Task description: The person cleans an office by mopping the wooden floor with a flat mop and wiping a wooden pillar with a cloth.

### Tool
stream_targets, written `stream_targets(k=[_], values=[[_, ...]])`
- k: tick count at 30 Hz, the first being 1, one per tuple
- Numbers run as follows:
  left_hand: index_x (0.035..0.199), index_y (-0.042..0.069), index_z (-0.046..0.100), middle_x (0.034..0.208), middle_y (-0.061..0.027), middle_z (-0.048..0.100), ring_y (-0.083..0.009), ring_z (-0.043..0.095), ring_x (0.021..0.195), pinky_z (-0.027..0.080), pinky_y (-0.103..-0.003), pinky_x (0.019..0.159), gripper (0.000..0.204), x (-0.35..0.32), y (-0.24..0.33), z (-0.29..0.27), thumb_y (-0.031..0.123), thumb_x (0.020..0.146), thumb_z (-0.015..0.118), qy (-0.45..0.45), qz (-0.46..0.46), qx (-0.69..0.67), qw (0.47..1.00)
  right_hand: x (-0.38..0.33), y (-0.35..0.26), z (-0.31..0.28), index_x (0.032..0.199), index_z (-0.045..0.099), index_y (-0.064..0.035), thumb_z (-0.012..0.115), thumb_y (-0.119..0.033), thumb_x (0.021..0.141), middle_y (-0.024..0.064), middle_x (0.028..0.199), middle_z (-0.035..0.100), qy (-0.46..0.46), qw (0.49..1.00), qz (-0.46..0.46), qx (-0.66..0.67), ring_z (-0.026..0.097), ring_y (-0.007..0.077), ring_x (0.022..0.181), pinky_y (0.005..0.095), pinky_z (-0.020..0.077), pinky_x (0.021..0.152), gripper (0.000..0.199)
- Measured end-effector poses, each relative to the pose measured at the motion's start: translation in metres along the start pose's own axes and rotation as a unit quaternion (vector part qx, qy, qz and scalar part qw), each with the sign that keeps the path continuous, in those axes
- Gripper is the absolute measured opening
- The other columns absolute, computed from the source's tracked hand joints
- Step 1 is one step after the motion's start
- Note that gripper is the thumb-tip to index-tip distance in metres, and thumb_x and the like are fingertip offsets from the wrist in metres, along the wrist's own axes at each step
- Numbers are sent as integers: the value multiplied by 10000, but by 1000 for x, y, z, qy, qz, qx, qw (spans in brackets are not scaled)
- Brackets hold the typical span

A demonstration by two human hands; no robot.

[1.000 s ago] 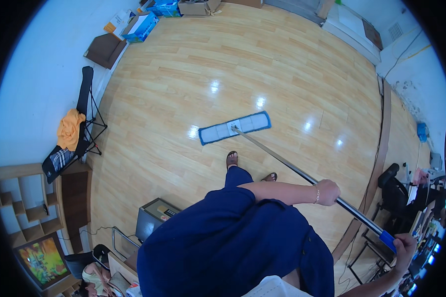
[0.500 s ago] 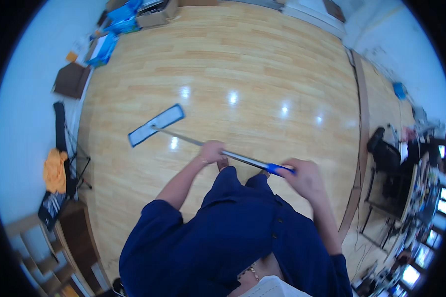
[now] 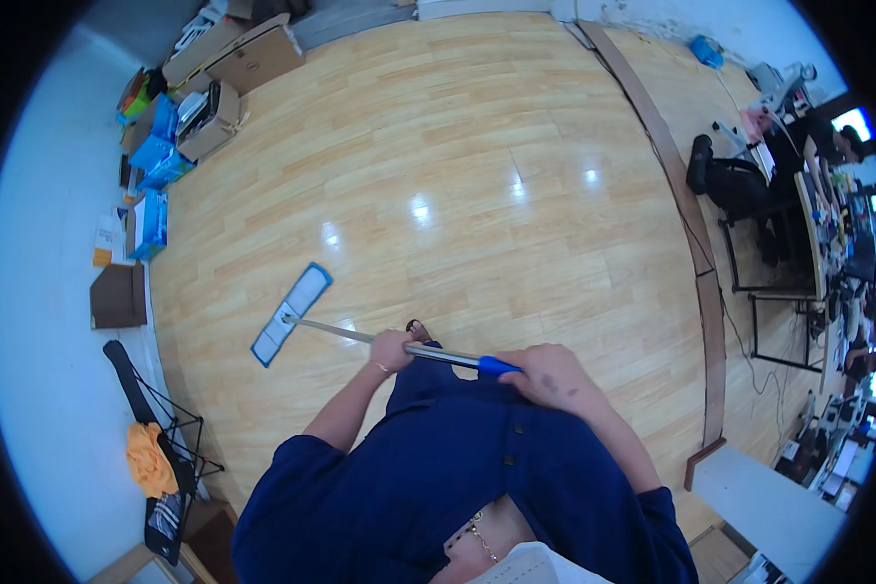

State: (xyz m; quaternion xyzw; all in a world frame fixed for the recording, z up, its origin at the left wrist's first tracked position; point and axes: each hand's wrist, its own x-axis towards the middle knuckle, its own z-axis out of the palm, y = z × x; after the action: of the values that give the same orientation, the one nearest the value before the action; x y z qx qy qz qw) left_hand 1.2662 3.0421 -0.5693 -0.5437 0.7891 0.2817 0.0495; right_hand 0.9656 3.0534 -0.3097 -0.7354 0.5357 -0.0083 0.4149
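I hold a flat mop with a metal pole (image 3: 346,334) and a blue grip (image 3: 497,366). My left hand (image 3: 391,350) wraps the pole midway along. My right hand (image 3: 547,378) is closed over the blue grip at the pole's top end, close to my dark blue shirt. The rectangular blue-edged mop head (image 3: 291,313) lies flat on the wooden floor (image 3: 477,204) to my left. One of my feet (image 3: 419,331) shows just beyond the pole.
Cardboard boxes (image 3: 253,54) and blue packages (image 3: 156,161) crowd the far left wall. A black folding rack with an orange cloth (image 3: 151,459) stands at lower left. A person sits at desks (image 3: 798,165) on the right, beyond a long wooden floor strip (image 3: 686,224).
The mop head has swept from ahead of me over to my left. My right hand has come in from far right to my chest, and the view has turned.
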Motion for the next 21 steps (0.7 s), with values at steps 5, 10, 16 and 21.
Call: stream_targets(k=[5,10,16,21], values=[[650,119,628,651,-139,606,-331,605,643,479,-444,579,133,38,156,29,248,663,605,-41,127,-40,990,-129,68,-70,967,675,-173,630,-300,767,134,771,637,70,989,128,-22,610,319,745,404,479,666,241],[653,107,634,634,-131,605,-329,605,623,478,-441,551,153,66,342,27,259,639,615,-142,311,-75,937,-277,109,-136,922,679,-42,735,-150,652,138,798,657,175,953,248,-11,630,275,734,342,483,677,296],[631,100,585,626,-115,591,-323,592,624,464,-439,543,138,61,529,33,232,645,623,-195,495,-64,844,-435,79,-164,966,649,-62,737,-96,619,91,904,598,285,884,355,-103,515,254,893,331,423,799,359],[613,102,587,636,-120,595,-325,591,638,460,-440,562,141,62,624,40,232,653,621,-216,593,-123,766,-498,59,-154,984,630,-35,709,-76,665,109,828,600,338,813,459,-117,526,243,767,324,428,723,332]])
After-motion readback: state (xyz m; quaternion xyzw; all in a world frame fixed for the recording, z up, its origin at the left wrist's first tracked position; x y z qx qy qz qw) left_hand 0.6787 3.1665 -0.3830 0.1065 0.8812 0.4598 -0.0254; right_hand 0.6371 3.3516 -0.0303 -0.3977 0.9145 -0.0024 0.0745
